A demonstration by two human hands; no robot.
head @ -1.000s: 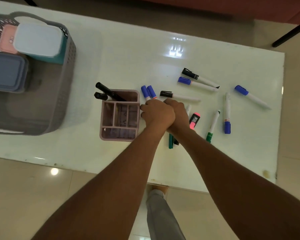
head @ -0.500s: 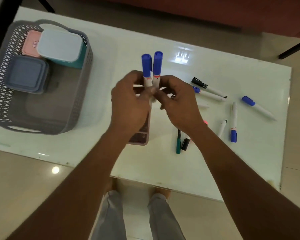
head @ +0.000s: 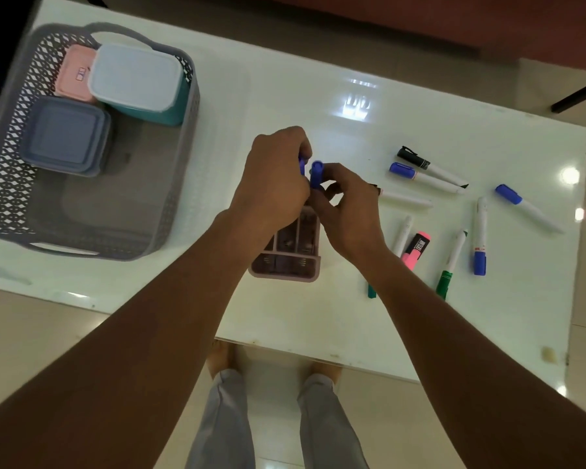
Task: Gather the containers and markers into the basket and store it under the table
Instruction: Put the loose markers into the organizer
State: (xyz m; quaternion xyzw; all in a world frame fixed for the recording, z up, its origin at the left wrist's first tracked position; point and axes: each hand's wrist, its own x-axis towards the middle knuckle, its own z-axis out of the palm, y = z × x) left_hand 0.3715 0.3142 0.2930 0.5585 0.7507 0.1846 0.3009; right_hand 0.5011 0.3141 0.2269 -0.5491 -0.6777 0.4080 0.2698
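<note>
Table edges: the glossy white table [head: 285,79] is seen whole on its near and right sides; the left end is taken up by the grey perforated plastic basket [head: 175,184], which sits close to the near edge.
Open room: bare tabletop is seen between the basket and the hands, and along the far edge.
Basket contents: a pink lidded box [head: 73,74], a teal tub with a white lid [head: 134,77] and a blue-grey lidded box [head: 65,135] are packed into its far half; the near half is bare floor.
Organiser: a pink compartmented plastic organiser [head: 290,262] stands near the near edge, partly covered by both wrists.
Loose markers: the scattered markers [head: 423,177] and a pink highlighter [head: 416,248] are spread right of the organiser, well apart from the basket.
Left hand [head: 271,184]: its fingers are curled round a half-hidden blue-capped marker [head: 302,163].
Right hand [head: 349,211]: an upright blue-capped marker [head: 316,174] is pinched below its cap; both are held above the organiser.
</note>
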